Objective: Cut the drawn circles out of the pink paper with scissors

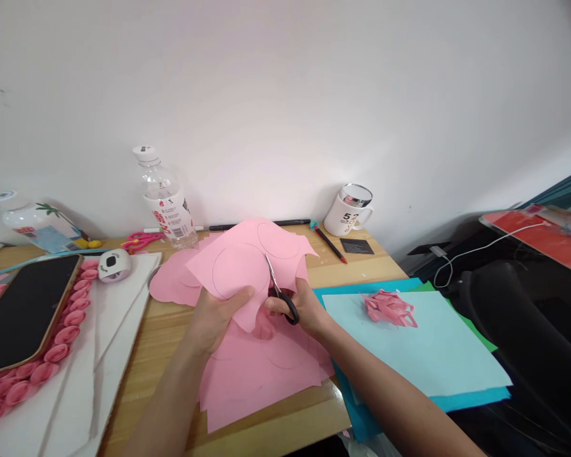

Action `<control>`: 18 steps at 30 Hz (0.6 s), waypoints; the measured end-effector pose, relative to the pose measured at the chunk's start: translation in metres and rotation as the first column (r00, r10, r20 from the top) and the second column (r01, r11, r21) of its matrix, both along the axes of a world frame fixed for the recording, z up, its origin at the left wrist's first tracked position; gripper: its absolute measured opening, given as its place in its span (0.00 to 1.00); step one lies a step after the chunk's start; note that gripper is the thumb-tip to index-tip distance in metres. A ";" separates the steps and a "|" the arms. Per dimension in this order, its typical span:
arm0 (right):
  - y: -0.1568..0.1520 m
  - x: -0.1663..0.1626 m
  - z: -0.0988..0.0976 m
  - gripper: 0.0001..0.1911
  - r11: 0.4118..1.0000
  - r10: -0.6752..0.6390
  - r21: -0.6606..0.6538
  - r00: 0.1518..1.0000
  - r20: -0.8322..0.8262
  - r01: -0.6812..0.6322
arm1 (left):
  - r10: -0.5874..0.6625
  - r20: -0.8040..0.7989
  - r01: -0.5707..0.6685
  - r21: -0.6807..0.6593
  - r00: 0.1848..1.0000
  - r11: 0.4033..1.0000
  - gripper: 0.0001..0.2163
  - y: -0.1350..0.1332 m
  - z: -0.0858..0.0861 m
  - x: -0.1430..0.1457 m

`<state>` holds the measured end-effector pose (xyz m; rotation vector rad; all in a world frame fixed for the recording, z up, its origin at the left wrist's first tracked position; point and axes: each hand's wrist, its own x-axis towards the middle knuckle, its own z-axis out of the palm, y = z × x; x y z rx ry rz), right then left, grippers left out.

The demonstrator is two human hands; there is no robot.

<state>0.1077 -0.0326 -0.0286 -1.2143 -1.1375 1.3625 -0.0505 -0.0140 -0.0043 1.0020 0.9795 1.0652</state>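
My left hand (pixel 222 314) grips the lower left part of a pink paper sheet (pixel 238 270), thumb on top. Drawn circles show on the sheet, and its edge is partly cut away. My right hand (pixel 301 306) is closed round the black handles of a pair of scissors (pixel 275 277). The metal blades lie against the sheet between two circles, pointing away from me. Below the hands rests a stack of pink paper (pixel 261 390), also marked with circles. Pink rounded pieces (pixel 174 279) lie to the left of the held sheet.
On the left, a phone (pixel 26 311) lies over rows of rolled pink paper flowers (pixel 59 353) on white board. A clear bottle (pixel 169 206) and a mug (pixel 348 211) stand by the wall. At right, pink scraps (pixel 389 308) sit on light blue paper (pixel 423 355).
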 end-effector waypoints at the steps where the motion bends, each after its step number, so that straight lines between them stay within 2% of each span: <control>1: 0.000 0.000 0.000 0.24 1.000 0.001 -0.005 1.000 0.011 -0.001 | 0.004 0.000 -0.004 0.001 1.000 1.000 0.24 0.000 -0.001 0.000; 8: -0.001 0.000 0.002 0.14 1.000 -0.002 -0.001 0.997 0.072 0.002 | 0.018 0.023 -0.017 -0.024 1.000 1.000 0.21 0.002 -0.005 -0.002; 18: 0.000 0.001 0.000 0.19 1.000 0.023 0.016 0.998 0.061 -0.024 | 0.048 -0.013 -0.048 0.020 0.999 0.999 0.21 0.000 -0.003 0.000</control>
